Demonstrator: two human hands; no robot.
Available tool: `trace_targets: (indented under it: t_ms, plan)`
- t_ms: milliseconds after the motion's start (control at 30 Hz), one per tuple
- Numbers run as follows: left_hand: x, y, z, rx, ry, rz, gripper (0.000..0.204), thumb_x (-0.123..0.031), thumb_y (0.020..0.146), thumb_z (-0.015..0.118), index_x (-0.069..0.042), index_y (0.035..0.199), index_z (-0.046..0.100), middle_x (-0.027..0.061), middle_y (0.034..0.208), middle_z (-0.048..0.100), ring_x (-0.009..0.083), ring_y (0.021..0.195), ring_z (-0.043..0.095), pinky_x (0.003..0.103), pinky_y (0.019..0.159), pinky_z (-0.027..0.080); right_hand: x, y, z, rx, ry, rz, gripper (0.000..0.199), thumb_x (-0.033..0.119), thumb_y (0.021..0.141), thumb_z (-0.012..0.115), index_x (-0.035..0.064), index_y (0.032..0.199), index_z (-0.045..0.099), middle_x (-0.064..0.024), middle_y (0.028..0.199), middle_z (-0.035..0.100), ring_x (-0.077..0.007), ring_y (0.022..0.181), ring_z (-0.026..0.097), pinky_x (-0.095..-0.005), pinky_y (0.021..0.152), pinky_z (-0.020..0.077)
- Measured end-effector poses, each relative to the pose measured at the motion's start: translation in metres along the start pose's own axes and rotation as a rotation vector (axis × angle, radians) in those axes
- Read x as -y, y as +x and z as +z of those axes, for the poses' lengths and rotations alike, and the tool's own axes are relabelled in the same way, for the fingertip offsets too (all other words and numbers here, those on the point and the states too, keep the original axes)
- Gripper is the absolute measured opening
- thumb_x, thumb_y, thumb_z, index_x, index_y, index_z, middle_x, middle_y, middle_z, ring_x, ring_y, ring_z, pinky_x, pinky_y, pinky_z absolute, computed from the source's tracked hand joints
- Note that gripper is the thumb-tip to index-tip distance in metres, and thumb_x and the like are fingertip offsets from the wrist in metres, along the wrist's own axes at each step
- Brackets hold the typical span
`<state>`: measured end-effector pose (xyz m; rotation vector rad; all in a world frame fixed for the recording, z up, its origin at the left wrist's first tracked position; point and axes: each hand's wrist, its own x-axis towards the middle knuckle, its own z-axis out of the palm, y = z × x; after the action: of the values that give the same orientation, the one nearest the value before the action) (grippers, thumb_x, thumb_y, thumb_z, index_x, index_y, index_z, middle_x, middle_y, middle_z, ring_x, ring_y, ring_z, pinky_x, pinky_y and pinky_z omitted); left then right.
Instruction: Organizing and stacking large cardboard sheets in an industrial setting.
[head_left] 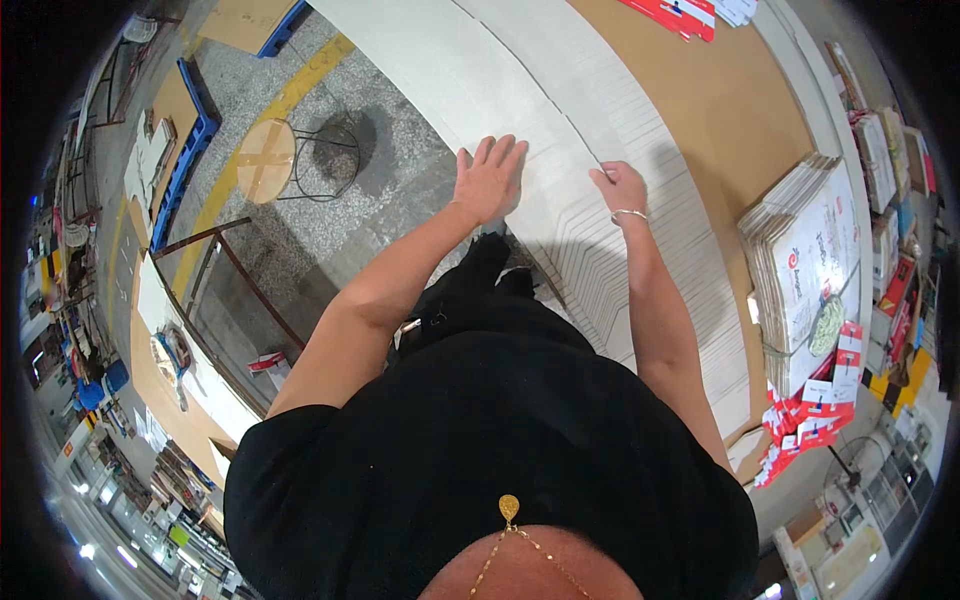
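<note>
White sheets (490,90) lay fanned beside brown board (720,90). I logged left hand (490,180) spread flat on them, right hand (623,190) curled at one edge, pinch indeterminable; uneven pulling there could have skewed the layers.

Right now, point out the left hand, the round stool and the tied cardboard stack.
Left hand (488,184): head view, back of the hand.
Round stool (267,161): head view, on the seat.
Tied cardboard stack (803,270): head view, white top sheet.

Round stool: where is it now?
In the head view, the round stool is upper left, beside the yellow floor line, left of the left hand.
</note>
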<state>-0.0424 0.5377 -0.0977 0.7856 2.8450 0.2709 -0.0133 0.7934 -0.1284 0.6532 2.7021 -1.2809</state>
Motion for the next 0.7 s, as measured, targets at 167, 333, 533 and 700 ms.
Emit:
trace_targets:
  t_ms: [167, 333, 533, 700]
  plan:
    - [-0.003, -0.001, -0.006, -0.016, 0.015, 0.001, 0.065, -0.029, 0.078, 0.058, -0.011, 0.134, 0.029, -0.0001, 0.139, 0.026, 0.0245, 0.125, 0.028, 0.055, 0.096, 0.028, 0.008, 0.005, 0.005, -0.032, 0.036, 0.093, 0.036, 0.027, 0.066, 0.076, -0.0001, 0.084, 0.061, -0.0097, 0.076, 0.064, -0.0166, 0.066, 0.059, -0.0290, 0.061, 0.0474]
    - [-0.003, 0.001, -0.008, 0.026, 0.012, 0.009, 0.065, -0.029, 0.078, 0.058, -0.012, 0.134, 0.029, -0.0013, 0.139, 0.026, 0.0242, 0.125, 0.028, 0.056, 0.095, 0.029, 0.006, 0.009, 0.012, -0.053, 0.055, 0.180, 0.036, 0.028, 0.065, 0.077, -0.0013, 0.080, 0.062, -0.0086, 0.073, 0.064, -0.0142, 0.062, 0.058, -0.0275, 0.059, 0.0467]
    - [-0.003, 0.000, -0.008, -0.012, 0.012, -0.011, 0.065, -0.029, 0.077, 0.058, -0.012, 0.133, 0.030, -0.0012, 0.138, 0.026, 0.0239, 0.125, 0.028, 0.056, 0.095, 0.029, 0.008, 0.015, 0.015, -0.044, -0.028, 0.221, 0.034, 0.029, 0.063, 0.077, 0.0016, 0.078, 0.063, -0.0089, 0.070, 0.064, -0.0178, 0.062, 0.059, -0.0291, 0.061, 0.0479]
    - [-0.002, 0.002, -0.008, 0.008, -0.003, -0.027, 0.067, -0.030, 0.077, 0.059, -0.011, 0.134, 0.029, 0.0004, 0.139, 0.026, 0.0241, 0.125, 0.027, 0.055, 0.095, 0.029, 0.009, 0.019, 0.017, -0.114, -0.150, -0.094, 0.034, 0.028, 0.068, 0.072, 0.0014, 0.088, 0.064, -0.0139, 0.087, 0.063, -0.0231, 0.082, 0.059, -0.0344, 0.073, 0.0466]
